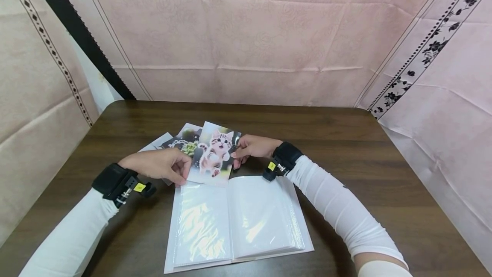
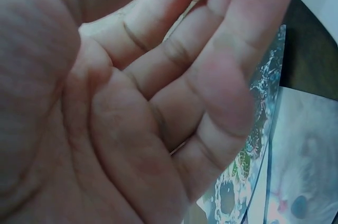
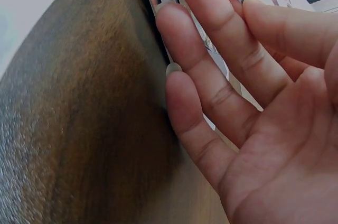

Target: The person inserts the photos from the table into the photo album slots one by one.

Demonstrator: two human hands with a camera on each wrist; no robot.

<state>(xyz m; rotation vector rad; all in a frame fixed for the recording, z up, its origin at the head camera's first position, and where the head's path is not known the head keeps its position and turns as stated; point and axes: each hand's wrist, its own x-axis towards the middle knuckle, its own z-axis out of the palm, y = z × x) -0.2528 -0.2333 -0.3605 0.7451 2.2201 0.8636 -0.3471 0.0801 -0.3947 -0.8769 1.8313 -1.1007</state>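
A photo print of a striped kitten [image 1: 214, 153] is held up just beyond the open photo album [image 1: 207, 225], its lower edge overlapping the album's top. My right hand [image 1: 255, 146] pinches its right edge between thumb and fingers; in the right wrist view the other fingers [image 3: 185, 97] lie loosely bent near the prints. At the lower left corner, thumb and forefinger of my left hand [image 1: 165, 163] come together on the kitten photo. More prints, one with a green succulent [image 1: 189, 148], fan out behind and to its left, partly hidden by that hand.
Both visible album pages have clear plastic sleeves [image 1: 265, 221] with bright glare. Everything lies on a dark wooden table [image 1: 330, 131]. Pink patterned cloth [image 1: 261, 46] hangs behind and at the sides. A black camera band [image 1: 286, 155] circles each wrist.
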